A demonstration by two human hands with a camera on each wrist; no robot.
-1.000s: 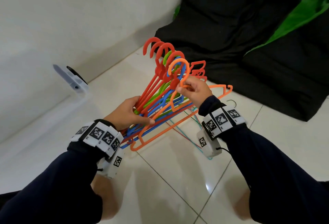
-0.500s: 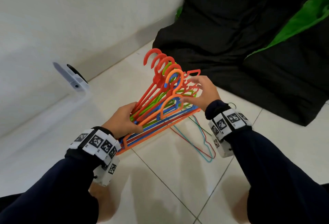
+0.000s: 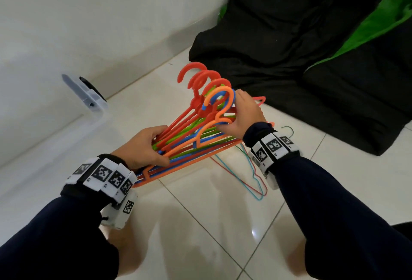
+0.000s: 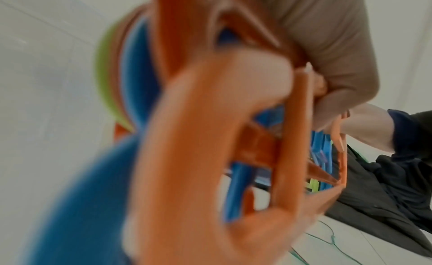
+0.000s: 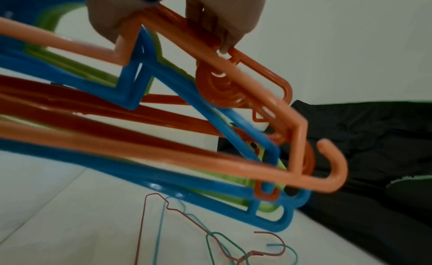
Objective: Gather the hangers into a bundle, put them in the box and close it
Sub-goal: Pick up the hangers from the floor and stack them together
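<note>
A: What are the hands holding?

B: A fanned bundle of plastic hangers (image 3: 196, 132), red, orange, green and blue, flat moulded bars with round open hooks. The left hand (image 3: 142, 146) has its fingers and thumb curled round the shoulder ends at the lower left. The right hand (image 3: 243, 115) has its fingers wrapped over the top bars just below the hooks.

A: And in the right wrist view?

B: The fingers (image 5: 219, 25) pinch an orange bar from above; blue and green bars spread below it. The plastic looks smooth and slightly glossy.

A: Is the bundle resting on anything?

B: It is held above the floor (image 3: 200, 224), which is glossy pale tile with thin grout lines.

A: Anything else down there?

B: Thin wire hangers (image 3: 252, 175), red, teal and green, lie on the floor under the right wrist. A clear plastic box (image 3: 95, 101) with a latch sits at the left, by the white wall. A crumpled black cloth (image 3: 289, 45) with a green patch lies at the far right.

A: Any writing?

B: None readable; the wristbands (image 3: 104, 174) carry black-and-white square marker patterns.
</note>
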